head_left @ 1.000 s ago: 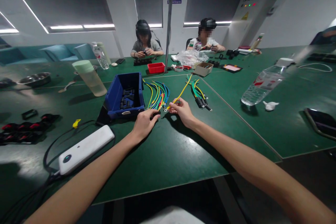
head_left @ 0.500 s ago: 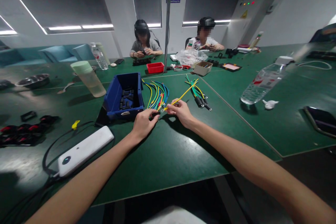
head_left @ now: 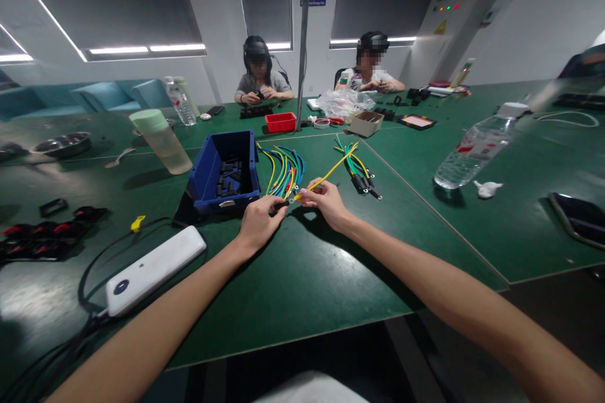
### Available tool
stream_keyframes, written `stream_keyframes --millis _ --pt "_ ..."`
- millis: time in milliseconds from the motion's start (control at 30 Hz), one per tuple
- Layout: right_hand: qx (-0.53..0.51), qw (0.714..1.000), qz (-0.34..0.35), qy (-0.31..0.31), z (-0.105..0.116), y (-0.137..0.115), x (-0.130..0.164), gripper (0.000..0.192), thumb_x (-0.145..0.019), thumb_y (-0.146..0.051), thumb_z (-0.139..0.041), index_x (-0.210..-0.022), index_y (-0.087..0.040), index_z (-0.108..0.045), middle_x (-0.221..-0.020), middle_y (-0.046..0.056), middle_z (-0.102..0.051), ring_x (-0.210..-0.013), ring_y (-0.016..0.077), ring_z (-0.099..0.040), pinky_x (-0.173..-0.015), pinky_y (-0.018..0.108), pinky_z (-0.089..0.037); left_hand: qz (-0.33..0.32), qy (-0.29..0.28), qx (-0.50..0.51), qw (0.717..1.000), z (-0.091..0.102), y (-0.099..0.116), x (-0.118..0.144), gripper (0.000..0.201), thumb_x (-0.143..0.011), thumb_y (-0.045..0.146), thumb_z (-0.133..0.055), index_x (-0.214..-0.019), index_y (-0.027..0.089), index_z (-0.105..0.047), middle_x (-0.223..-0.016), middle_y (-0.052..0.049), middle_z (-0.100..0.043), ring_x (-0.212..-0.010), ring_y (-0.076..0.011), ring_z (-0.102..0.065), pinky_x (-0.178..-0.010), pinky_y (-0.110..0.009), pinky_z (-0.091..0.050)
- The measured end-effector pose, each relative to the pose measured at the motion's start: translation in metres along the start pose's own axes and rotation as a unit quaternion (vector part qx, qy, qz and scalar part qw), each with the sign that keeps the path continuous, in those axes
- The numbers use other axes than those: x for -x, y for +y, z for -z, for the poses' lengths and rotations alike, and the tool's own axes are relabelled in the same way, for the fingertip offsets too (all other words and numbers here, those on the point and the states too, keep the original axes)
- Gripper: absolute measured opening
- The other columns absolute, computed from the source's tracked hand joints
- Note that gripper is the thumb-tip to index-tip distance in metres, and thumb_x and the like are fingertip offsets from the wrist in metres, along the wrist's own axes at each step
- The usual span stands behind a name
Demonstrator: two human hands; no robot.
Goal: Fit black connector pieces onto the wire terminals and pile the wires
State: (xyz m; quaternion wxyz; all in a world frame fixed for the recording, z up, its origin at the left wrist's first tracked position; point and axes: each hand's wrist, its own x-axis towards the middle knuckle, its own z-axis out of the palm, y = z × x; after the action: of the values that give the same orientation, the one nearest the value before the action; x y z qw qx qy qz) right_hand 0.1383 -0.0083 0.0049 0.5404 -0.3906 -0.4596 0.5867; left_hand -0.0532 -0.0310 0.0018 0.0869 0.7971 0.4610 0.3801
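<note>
Green matting covered the bench where the right hand [head_left: 327, 200] pinched a thin yellow wire [head_left: 331, 171] slanting away up-right, its ring end pointing toward the nearer left hand [head_left: 259, 221], fingertips closed on something unclear

Two bare hands meet over coloured wires on a green table.

The right hand [head_left: 326, 201] pinches a thin yellow wire with a ring terminal [head_left: 331, 171], which slants up and away. The left hand [head_left: 258, 221] rests on the green matte tabletop [head_left: 302, 277], its fingertips at the near ends of a fanned bundle of yellow, green, blue and red wires [head_left: 285, 171], just beside a blue plastic bin of black parts [head_left: 225, 171].
</note>
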Motion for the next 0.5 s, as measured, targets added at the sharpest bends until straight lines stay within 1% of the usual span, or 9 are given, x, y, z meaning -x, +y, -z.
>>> stream_keyframes --millis 200,500 --pt "0.014 1.000 0.010 0.012 -0.0026 -0.0014 0.0021 0.036 -0.059 -0.038 -0.079 -0.078 -0.022 -0.053 -0.069 -0.001 -0.066 -0.066 0.0172 -0.066 -0.062 0.029 -0.054 0.001 0.002 -0.005 1.000 0.0002 0.0010 -0.0002 0.013 -0.082 0.026 -0.058 -0.089 0.018 -0.066 -0.083 -0.004 -0.069 -0.071 -0.0164 -0.062 -0.069 -0.029 -0.049" --pt "0.016 1.000 0.011 -0.001 -0.0019 -0.0006 0.0033 0.034 -0.060 -0.037 -0.078 -0.078 -0.021 -0.054 -0.070 0.001 -0.068 -0.066 0.0186 -0.067 -0.062 0.030 -0.054 0.003 0.000 -0.001 1.000 0.0000 0.0013 -0.0001 0.013 -0.082 0.026 -0.058 -0.089 0.018 -0.066 -0.083 -0.003 -0.069 -0.070 -0.0162 -0.062 -0.068 -0.028 -0.048"
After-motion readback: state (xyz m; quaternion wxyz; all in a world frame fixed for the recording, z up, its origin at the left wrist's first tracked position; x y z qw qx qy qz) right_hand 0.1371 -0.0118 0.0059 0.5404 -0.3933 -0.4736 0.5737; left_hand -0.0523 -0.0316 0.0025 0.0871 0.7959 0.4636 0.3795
